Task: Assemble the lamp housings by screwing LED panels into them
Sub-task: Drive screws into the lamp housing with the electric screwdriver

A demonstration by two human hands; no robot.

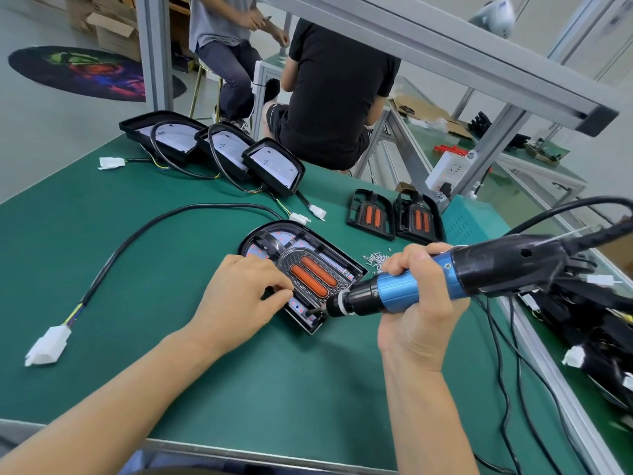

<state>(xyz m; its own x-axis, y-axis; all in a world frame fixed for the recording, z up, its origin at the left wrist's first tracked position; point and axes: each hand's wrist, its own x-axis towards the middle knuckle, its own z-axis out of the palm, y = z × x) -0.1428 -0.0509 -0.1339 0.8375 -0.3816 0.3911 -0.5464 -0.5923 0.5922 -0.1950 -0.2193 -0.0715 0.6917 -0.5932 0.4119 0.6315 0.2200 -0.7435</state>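
Note:
A black lamp housing lies on the green mat, with an LED panel and two orange lenses set inside it. My left hand rests on the housing's near left side, fingers curled against the panel's edge. My right hand grips a blue and black electric screwdriver; its bit touches the panel at the housing's near corner. A small pile of screws lies just right of the housing.
Three housings with white panels stand in a row at the mat's far side, cables and white connectors trailing. Two black lens frames lean at the back right. A tangle of harnesses fills the right edge. Two people sit beyond the table.

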